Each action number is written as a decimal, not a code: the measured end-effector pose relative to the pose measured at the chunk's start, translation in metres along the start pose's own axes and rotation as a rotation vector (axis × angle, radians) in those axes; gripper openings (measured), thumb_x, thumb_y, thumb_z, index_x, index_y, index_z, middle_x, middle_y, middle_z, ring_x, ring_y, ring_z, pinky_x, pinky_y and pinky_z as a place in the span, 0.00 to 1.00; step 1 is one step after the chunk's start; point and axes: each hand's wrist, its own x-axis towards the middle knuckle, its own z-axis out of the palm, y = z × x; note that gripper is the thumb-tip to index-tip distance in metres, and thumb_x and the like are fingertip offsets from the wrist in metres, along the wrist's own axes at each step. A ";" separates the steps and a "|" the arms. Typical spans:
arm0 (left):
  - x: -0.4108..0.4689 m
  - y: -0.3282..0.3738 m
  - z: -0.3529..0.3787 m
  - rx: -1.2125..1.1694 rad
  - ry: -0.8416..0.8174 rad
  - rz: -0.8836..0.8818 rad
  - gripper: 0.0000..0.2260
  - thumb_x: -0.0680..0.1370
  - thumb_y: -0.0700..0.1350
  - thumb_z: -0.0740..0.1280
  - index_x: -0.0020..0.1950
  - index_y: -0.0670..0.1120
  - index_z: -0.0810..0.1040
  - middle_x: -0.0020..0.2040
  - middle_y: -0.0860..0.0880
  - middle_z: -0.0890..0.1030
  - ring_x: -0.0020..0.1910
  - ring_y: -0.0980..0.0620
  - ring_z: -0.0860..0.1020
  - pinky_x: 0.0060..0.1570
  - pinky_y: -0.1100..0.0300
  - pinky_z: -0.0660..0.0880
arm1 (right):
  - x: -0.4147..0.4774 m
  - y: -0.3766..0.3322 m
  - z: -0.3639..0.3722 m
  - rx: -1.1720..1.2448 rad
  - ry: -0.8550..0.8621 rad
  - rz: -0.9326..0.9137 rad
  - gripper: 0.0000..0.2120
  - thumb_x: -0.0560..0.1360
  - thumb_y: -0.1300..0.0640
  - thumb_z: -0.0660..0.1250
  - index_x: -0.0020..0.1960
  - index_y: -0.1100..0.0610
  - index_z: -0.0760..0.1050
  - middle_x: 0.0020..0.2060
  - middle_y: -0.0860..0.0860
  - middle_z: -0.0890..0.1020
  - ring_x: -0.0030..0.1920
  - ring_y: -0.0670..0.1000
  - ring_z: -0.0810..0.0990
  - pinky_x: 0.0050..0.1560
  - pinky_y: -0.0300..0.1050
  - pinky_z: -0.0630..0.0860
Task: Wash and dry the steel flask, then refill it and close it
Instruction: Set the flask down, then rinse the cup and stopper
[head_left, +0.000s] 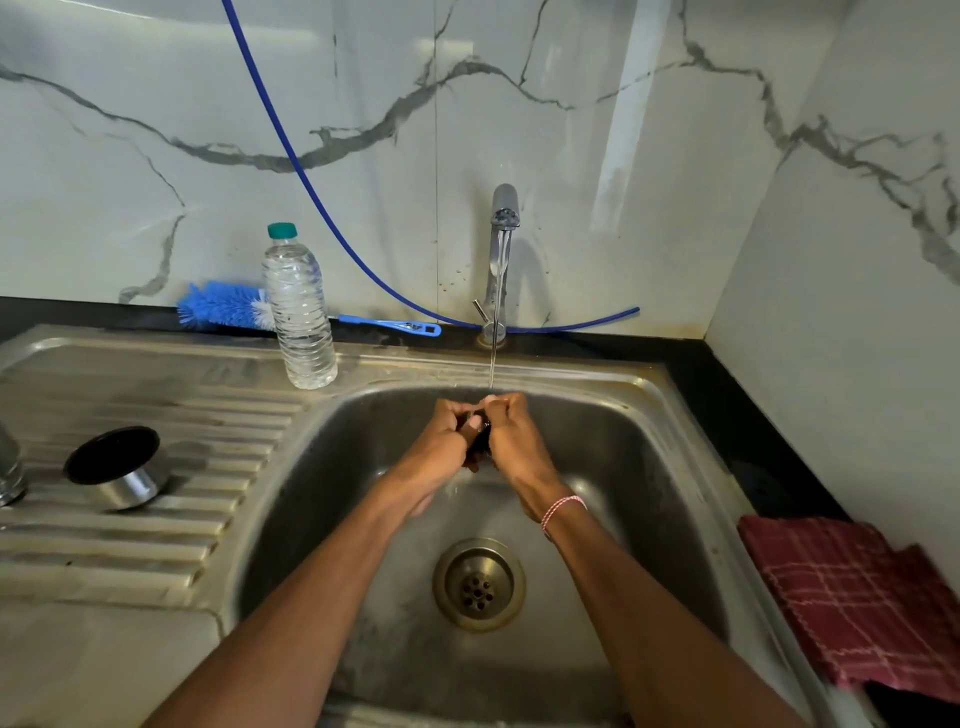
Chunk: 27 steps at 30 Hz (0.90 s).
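Drain (479, 584) sits in the basin floor of the sink (649, 467), towards the near edge. A red checked cloth (857, 597) lies folded on the black bench (727, 415) at the sink's right edge. Both forearms reach in from the near edge; a thread band (561, 506) is on the right wrist. Above the basin centre, the left grip (441, 436) and the right grip (511, 436) meet, each with fingers curled around a small dark part (480, 434). The fingers hide most of this part, so what it is cannot be told. On the ribbed drainboard (130, 545), left of the basin, a steel cap (117, 467) with a black interior lies tilted, mouth upward. The flask (9, 465) stands at the drainboard's far left edge, and only a steel sliver of it is in view. A clear bottle (298, 312) with a green top stands upright at the drainboard's rear edge. Behind it, a blue brush (223, 306) lies along the rear bench strip against the wall. The tap (501, 260) rises at the sink's rear edge, and its stream falls onto the fingers. A blue tube (322, 208) hangs down the wall and passes behind the tap base.
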 end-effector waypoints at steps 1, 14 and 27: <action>0.000 -0.001 0.001 -0.004 -0.028 0.013 0.09 0.87 0.44 0.59 0.65 0.44 0.69 0.53 0.43 0.79 0.46 0.51 0.78 0.46 0.57 0.78 | 0.001 0.000 -0.002 0.033 0.034 0.004 0.10 0.87 0.51 0.55 0.59 0.57 0.71 0.53 0.56 0.81 0.51 0.53 0.80 0.54 0.57 0.80; 0.007 -0.005 -0.017 -0.103 -0.006 -0.132 0.14 0.88 0.51 0.53 0.57 0.43 0.72 0.42 0.43 0.79 0.36 0.51 0.75 0.36 0.56 0.74 | -0.006 0.001 -0.006 -0.167 -0.037 -0.173 0.11 0.82 0.53 0.68 0.64 0.54 0.77 0.55 0.50 0.83 0.57 0.49 0.81 0.60 0.46 0.78; 0.011 -0.006 -0.005 -0.020 0.145 -0.011 0.07 0.87 0.44 0.59 0.63 0.43 0.70 0.57 0.37 0.80 0.49 0.46 0.80 0.55 0.45 0.80 | -0.004 0.003 -0.007 0.157 -0.136 0.044 0.11 0.86 0.53 0.62 0.66 0.54 0.76 0.57 0.58 0.83 0.55 0.59 0.85 0.57 0.58 0.84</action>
